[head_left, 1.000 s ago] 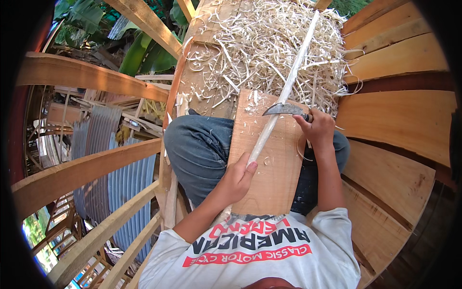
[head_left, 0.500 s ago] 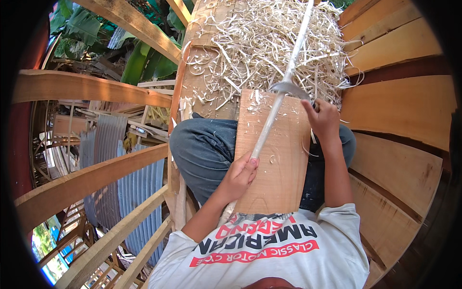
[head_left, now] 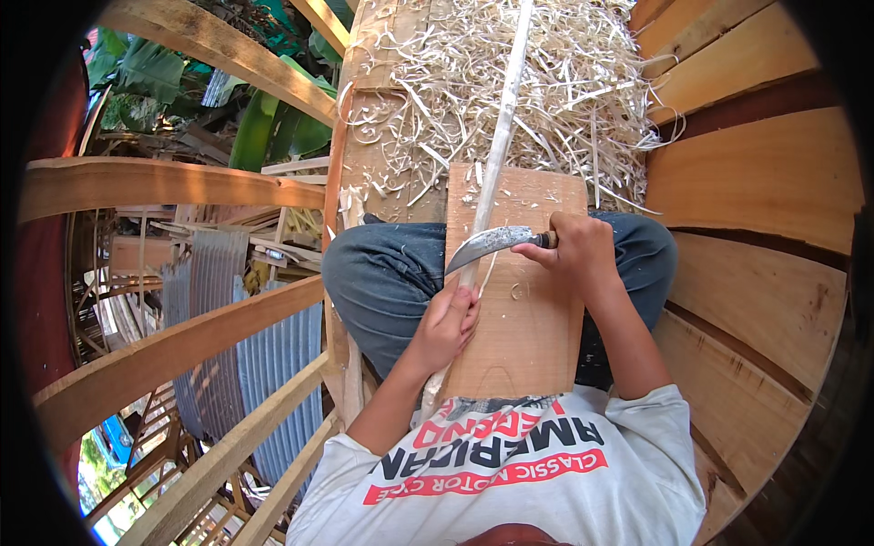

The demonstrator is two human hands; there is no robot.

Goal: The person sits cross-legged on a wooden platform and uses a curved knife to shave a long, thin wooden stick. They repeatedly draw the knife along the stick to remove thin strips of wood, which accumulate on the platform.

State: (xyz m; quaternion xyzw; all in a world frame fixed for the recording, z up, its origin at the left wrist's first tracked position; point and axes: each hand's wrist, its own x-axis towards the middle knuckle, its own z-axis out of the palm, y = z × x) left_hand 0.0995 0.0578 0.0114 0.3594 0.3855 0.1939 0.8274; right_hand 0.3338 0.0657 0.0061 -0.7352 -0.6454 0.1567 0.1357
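Note:
A long pale wooden stick (head_left: 499,146) slants across a flat board (head_left: 519,346) that lies on my lap. My left hand (head_left: 446,323) is closed around the stick near its lower part. In my right hand (head_left: 580,250) is the dark handle of a curved knife (head_left: 489,244). The knife's blade crosses the stick just above my left hand and touches it. A thin strip of shaved wood hangs beside the stick below the blade. The stick's lower end passes under my left wrist toward my shirt.
A heap of pale wood shavings (head_left: 528,91) covers the plank floor (head_left: 373,155) ahead of me. A railing of wooden bars (head_left: 173,187) runs along my left, with corrugated sheets (head_left: 273,391) beyond it. Wide wall planks (head_left: 756,173) rise on my right.
The knife has come down the stick toward me, from beyond the board's far edge to just above my left hand. The stick's far end has swung to the left.

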